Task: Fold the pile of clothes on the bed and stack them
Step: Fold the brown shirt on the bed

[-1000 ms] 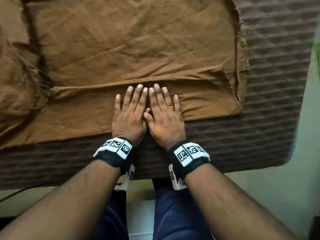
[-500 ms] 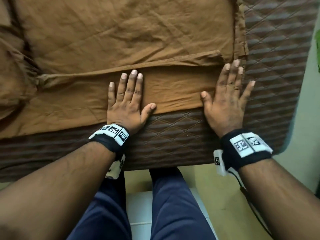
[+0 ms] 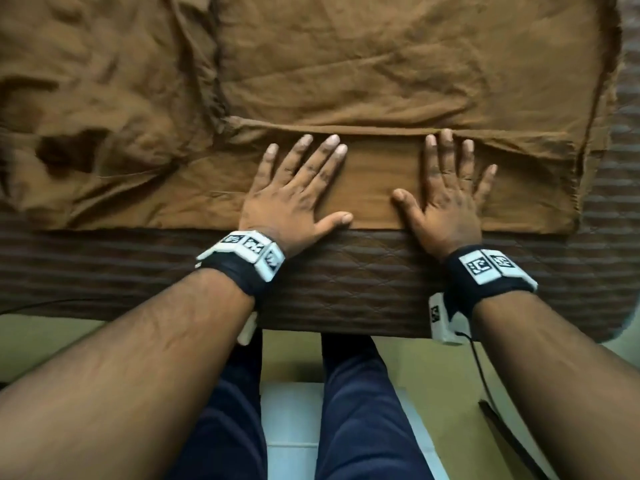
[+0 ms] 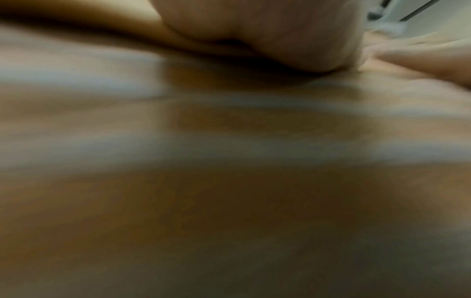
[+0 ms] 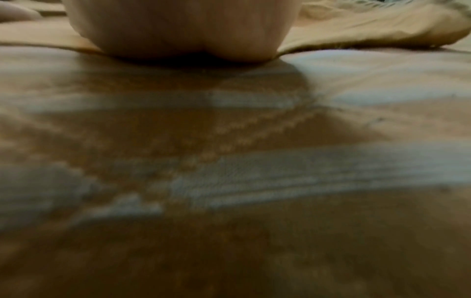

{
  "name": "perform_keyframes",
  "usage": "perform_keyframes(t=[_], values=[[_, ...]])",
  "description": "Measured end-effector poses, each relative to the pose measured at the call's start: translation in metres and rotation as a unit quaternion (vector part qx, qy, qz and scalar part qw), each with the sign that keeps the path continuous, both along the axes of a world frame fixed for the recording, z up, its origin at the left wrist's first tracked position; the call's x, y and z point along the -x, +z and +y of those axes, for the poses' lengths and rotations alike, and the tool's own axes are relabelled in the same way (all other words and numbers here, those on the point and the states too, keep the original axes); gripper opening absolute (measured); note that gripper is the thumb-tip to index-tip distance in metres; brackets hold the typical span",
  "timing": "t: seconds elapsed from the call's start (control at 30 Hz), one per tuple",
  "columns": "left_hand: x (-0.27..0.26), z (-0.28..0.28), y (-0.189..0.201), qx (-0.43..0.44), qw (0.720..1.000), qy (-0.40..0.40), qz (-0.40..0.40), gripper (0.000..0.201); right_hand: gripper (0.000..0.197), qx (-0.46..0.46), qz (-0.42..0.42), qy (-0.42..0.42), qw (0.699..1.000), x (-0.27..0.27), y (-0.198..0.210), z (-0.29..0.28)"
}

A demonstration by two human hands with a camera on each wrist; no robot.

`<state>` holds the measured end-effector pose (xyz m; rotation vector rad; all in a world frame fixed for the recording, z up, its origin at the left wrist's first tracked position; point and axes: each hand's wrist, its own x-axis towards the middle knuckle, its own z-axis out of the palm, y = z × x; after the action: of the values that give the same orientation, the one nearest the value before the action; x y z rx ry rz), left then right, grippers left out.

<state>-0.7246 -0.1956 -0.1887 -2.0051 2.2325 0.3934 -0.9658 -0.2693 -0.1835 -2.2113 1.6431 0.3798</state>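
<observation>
on the near edge of the bed (image 3: 346, 275), a brown garment (image 3: 398, 64) lies spread. left hand (image 3: 294, 199) and right hand (image 3: 446, 199) press flat, fingers straight, gripping nothing. one near fold looks made; further folds and stacking seem left.

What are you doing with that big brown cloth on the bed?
A person is flattening a brown garment spread over a quilted brown bed. The left hand and right hand both press flat on its near edge, fingers spread, a gap between them. The garment's left part is crumpled. No folded stack is visible.
</observation>
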Motion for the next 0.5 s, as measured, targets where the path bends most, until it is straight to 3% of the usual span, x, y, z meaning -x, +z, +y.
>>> perform_keyframes(t=[0.17, 0.27, 0.4, 0.5], values=[[-0.179, 0.060, 0.000, -0.017, 0.994, -0.107, -0.007, 0.088, 0.087, -0.021, 0.005, -0.009, 1.000, 0.000, 0.006, 0.000], [-0.256, 0.079, 0.008, -0.045, 0.988, -0.144, -0.027, 0.086, 0.086, -0.015, 0.028, -0.015, 0.999, -0.007, 0.013, 0.002], [-0.254, 0.088, 0.012, 0.003, 0.985, -0.168, -0.032, 0.084, 0.087, 0.002, 0.018, -0.005, 1.000, -0.062, 0.024, 0.023], [-0.227, 0.075, 0.006, 0.035, 0.970, -0.237, 0.036, 0.078, 0.082, 0.018, -0.064, 0.150, 0.986, -0.160, 0.019, 0.063]])
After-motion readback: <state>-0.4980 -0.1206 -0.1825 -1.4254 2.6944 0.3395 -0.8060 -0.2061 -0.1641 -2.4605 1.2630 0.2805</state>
